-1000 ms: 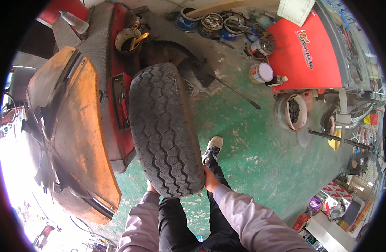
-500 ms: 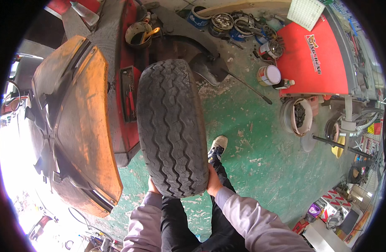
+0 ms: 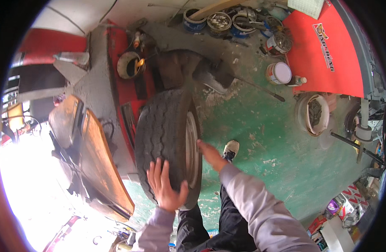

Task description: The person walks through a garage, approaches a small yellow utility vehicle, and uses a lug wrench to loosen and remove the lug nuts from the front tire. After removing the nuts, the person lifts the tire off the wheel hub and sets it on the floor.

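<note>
A black tire (image 3: 157, 130) with zigzag tread stands upright on the floor in front of me, its tread facing me. On its right side a metal wheel rim (image 3: 191, 147) shows inside the tire. My left hand (image 3: 165, 187) lies on the near part of the tread, fingers spread. Beside the tire's right side is my right hand (image 3: 211, 154), slightly blurred, with its fingers stretched toward the rim; whether they touch it is unclear.
Left of the tire stands a red machine (image 3: 114, 75) with an orange-edged turntable (image 3: 111, 168). A bucket with a brush (image 3: 125, 67) sits on it. Beyond the tire is a dark paddle (image 3: 212, 77) with a long rod. A red cabinet (image 3: 319, 80), cans and a white tub (image 3: 325, 119) stand right.
Both hands have left the tire's lower sides. The left is now on the tread, the right beside the rim. The tire has turned, so its rim side shows.
</note>
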`<state>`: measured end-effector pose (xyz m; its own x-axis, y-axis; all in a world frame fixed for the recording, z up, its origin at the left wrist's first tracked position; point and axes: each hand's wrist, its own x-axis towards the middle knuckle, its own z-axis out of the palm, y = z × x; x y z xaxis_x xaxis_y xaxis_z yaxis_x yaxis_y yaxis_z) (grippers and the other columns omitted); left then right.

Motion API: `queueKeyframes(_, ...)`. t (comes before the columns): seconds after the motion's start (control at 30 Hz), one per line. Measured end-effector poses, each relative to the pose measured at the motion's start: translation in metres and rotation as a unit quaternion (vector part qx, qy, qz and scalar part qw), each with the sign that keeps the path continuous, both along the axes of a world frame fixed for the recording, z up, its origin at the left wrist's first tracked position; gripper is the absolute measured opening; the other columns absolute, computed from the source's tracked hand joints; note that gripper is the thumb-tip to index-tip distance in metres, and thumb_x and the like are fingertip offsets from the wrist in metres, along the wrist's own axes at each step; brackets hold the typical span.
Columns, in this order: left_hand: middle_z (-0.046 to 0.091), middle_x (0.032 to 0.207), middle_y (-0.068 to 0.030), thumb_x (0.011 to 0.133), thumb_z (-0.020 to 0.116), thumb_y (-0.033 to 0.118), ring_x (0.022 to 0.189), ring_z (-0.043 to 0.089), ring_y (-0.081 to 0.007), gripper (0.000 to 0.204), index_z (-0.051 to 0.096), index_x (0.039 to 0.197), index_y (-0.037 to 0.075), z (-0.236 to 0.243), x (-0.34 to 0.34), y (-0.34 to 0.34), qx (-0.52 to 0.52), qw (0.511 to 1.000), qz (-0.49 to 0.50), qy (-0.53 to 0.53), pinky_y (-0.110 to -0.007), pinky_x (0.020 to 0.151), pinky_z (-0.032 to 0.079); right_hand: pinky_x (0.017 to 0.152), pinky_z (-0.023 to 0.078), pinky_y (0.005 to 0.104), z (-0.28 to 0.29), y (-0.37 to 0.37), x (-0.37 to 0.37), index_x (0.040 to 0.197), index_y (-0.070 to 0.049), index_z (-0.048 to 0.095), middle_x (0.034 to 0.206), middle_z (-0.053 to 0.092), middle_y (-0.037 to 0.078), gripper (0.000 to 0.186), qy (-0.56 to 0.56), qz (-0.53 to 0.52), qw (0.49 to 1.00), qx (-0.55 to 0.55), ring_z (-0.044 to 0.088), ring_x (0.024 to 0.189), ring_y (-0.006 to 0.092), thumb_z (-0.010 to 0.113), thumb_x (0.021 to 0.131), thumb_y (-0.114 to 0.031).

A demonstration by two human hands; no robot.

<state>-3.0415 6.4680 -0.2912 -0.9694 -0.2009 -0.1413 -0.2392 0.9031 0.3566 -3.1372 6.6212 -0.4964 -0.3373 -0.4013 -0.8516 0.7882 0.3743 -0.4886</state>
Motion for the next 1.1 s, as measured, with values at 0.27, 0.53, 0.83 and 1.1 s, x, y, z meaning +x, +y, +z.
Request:
queueKeyframes(0.27,0.034,0.162,-0.0296,0.079,0.07,0.038,0.153,0.028,-0.0482,0.093,0.038,0.155,-0.004,-0.034,-0.05,0.003,-0.119,0.99,-0.028,-0.065,-0.065,0.124,0.018,0.126,0.019,0.0456,-0.132,0.158,-0.228,0.163,-0.001,0.032,0.169,0.031,0.022,0.091,0.052,-0.403,0.906,0.123,0.026,0.157,0.0319,0.054,0.1,-0.063)
queueKeyframes(0.53,0.033,0.161,-0.0311,0.081,0.068,0.034,0.153,0.026,-0.0492,0.09,0.035,0.155,-0.007,-0.039,-0.095,0.007,-0.128,0.986,-0.036,-0.102,-0.064,0.124,0.016,0.126,0.017,0.0449,-0.11,0.199,-0.325,0.16,-0.003,0.033,0.163,0.035,0.017,0.104,0.028,-0.748,0.662,-0.041,0.029,0.154,0.0326,0.065,0.09,-0.073)
queueKeyframes(0.83,0.033,0.164,-0.0279,0.08,0.069,0.036,0.156,0.024,-0.0451,0.092,0.037,0.157,-0.004,-0.043,-0.119,0.025,-0.119,0.987,-0.024,-0.104,-0.063,0.125,0.012,0.091,0.046,0.0372,0.063,0.164,-0.387,0.095,-0.011,0.063,0.083,0.066,0.005,0.06,0.193,-0.594,0.751,-0.213,0.068,0.097,0.026,0.064,0.092,-0.072)
queueKeyframes(1.1,0.03,0.166,-0.0266,0.081,0.068,0.038,0.158,0.019,-0.0436,0.092,0.036,0.157,-0.004,-0.041,-0.113,0.027,-0.114,0.987,-0.012,-0.113,-0.063,0.126,0.01,0.085,0.034,0.0351,0.13,0.08,-0.362,0.078,-0.02,0.055,0.075,0.059,-0.004,0.032,0.164,-0.522,0.823,-0.152,0.067,0.079,0.0152,0.066,0.089,-0.047)
